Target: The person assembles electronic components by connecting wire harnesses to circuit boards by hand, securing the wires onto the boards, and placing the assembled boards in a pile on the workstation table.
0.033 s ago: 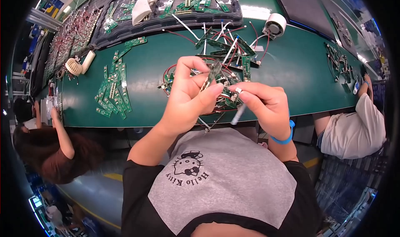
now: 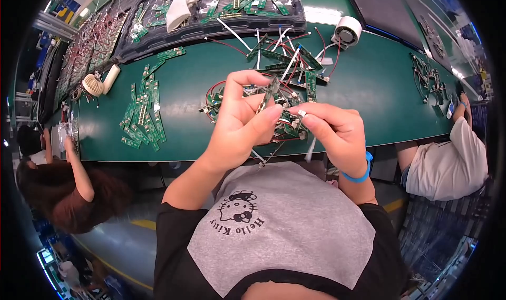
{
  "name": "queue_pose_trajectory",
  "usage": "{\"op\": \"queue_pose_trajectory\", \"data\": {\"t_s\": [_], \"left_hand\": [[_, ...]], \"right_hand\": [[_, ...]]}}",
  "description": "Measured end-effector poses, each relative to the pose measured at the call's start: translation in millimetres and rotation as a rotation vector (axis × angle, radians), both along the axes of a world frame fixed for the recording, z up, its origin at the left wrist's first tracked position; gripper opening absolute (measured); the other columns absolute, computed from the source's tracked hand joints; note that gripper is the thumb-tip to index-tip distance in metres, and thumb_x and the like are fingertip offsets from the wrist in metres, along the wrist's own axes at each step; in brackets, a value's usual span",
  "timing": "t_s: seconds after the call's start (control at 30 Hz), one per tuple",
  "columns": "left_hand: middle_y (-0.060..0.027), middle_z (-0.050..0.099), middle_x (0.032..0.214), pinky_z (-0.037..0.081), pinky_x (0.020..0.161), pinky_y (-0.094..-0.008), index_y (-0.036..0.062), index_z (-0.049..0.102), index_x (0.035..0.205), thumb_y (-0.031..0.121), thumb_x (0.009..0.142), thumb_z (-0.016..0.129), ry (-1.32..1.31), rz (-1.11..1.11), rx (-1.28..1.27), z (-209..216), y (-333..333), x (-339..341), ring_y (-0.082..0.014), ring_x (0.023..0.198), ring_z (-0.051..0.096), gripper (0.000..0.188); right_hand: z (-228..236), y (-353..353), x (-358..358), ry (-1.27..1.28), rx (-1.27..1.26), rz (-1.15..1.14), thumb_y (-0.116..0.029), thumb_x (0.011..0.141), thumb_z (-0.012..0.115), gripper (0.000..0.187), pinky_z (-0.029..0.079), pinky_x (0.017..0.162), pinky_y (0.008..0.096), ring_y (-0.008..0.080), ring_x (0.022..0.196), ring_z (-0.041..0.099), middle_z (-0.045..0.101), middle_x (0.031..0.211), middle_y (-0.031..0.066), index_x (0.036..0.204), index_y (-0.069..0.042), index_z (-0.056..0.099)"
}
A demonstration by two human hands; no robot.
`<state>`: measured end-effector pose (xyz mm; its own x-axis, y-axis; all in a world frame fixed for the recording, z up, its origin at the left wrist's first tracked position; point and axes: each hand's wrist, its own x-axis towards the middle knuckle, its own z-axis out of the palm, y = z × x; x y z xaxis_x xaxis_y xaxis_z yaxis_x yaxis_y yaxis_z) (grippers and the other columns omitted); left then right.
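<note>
My left hand [image 2: 237, 121] is closed around a narrow green circuit board [image 2: 271, 92], pinched upright between thumb and bent fingers. Close beside it, my right hand [image 2: 334, 128] pinches a small white connector [image 2: 301, 113] between thumb and forefinger. A white cable [image 2: 310, 148] hangs below the right fingers; whether it joins that connector is hidden. Under and beyond both hands lies a tangled heap of boards with red and white cables [image 2: 287, 57]. The hands are close together, with the connector a little to the right of the board.
Loose green boards [image 2: 142, 110] lie in a pile to the left, near a cream handheld fan [image 2: 95, 84]. A black tray [image 2: 253, 23] of boards with a white glove [image 2: 182, 9] stands behind. A white fan [image 2: 348, 32] is at the back right. People sit on both sides.
The hanging white cable has swung to the right and now drops more steeply. The board in my left hand has turned slightly; both hands stay nearly in place.
</note>
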<state>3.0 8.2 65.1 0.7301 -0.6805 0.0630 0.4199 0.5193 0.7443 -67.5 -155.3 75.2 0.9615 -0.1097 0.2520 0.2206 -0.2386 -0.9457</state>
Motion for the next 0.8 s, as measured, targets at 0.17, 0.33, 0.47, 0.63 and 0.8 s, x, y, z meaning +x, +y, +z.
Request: {"op": "queue_pose_trajectory", "data": {"t_s": [0.17,0.33,0.47,0.63,0.8], "left_hand": [[-0.0032,0.05,0.074,0.03,0.041,-0.0175,0.0053,0.034,0.11,0.009,0.09,0.046,-0.171,-0.115,0.111,-0.5,-2.3,-5.5,-0.0037,0.047,0.039,0.025],[-0.0061,0.056,0.081,0.04,0.046,-0.018,0.0006,0.041,0.114,0.008,0.091,0.044,-0.375,-0.032,0.321,-3.9,-2.5,-10.6,-0.0062,0.052,0.05,0.025],[-0.0079,0.059,0.086,0.045,0.05,-0.0201,-0.0016,0.042,0.117,0.003,0.088,0.046,-0.596,0.13,0.478,-8.0,-6.5,-15.0,-0.0069,0.056,0.054,0.029],[-0.0133,0.06,0.087,0.049,0.054,-0.0269,-0.0021,0.044,0.116,0.0,0.084,0.05,-0.875,0.247,0.598,-10.9,-7.9,-14.4,-0.0173,0.061,0.06,0.033],[-0.014,0.06,0.082,0.048,0.053,-0.027,-0.0033,0.047,0.114,-0.005,0.081,0.052,-1.2,0.331,0.742,-10.3,-10.0,-11.8,-0.0183,0.06,0.061,0.033]], "right_hand": [[3.8,-4.4,-0.3,0.006,-0.058,0.029,-0.006,0.082,0.059,0.013,0.046,0.057,0.0208,0.0078,0.065,0.058,0.065,0.075,0.0067,0.092,0.001,0.064],[4.4,-1.4,-1.4,-0.003,0.025,0.046,-0.006,0.082,0.059,0.013,0.047,0.057,0.0211,0.0081,0.066,0.061,0.065,0.074,0.0085,0.092,0.001,0.063],[0.5,1.0,-1.4,-0.018,-0.009,0.0,-0.006,0.081,0.059,0.012,0.048,0.056,0.0208,0.0088,0.065,0.061,0.065,0.073,0.0083,0.091,0.001,0.063],[-1.5,1.1,-1.4,-0.03,-0.034,-0.05,-0.006,0.081,0.06,0.013,0.046,0.053,0.0205,0.0076,0.061,0.06,0.064,0.07,0.0081,0.091,0.001,0.063],[-4.6,-0.6,-0.8,0.042,-0.242,-0.108,-0.007,0.079,0.061,0.01,0.041,0.045,0.0232,0.0106,0.05,0.056,0.06,0.063,0.0103,0.086,0.0,0.063]]}}
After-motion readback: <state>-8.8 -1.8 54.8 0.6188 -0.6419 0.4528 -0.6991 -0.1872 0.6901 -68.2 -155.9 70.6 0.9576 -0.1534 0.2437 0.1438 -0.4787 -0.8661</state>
